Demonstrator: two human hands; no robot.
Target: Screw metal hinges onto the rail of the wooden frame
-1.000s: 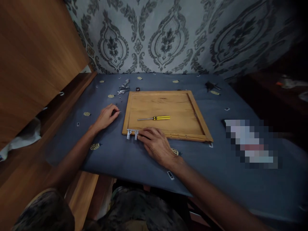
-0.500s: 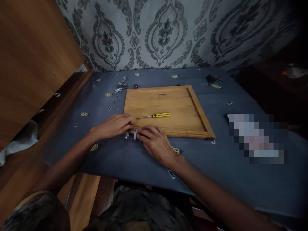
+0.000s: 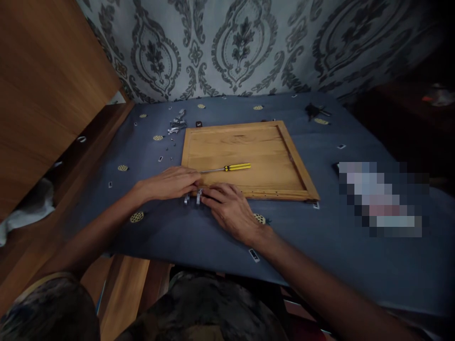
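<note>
A framed wooden panel [image 3: 245,137] lies flat on the blue-covered table. At its near left edge sits a metal cabinet hinge [image 3: 199,196], its arm projecting toward me; another shiny metal piece [image 3: 186,199] shows just left of it. My right hand [image 3: 231,208] rests on the panel's near edge, thumb and fingers closed against the hinge. From the left, my left hand [image 3: 172,182] reaches over the same spot with its fingertips pinched together; whatever they hold is hidden. A screwdriver [image 3: 238,167] with a yellow and black handle lies on the panel, its tip close to my left fingers.
Several metal hinges [image 3: 177,122] are piled beyond the panel's left corner, with small screws [image 3: 172,145] scattered nearby. A dark tool [image 3: 315,112] lies at the back right. A blurred-out object [image 3: 380,199] is on the right. A wooden cabinet [image 3: 46,71] stands at left.
My left hand has shifted slightly right, its fingertips now over the hinge beside the screwdriver tip. My right hand stays at the hinge. The view has tilted a little.
</note>
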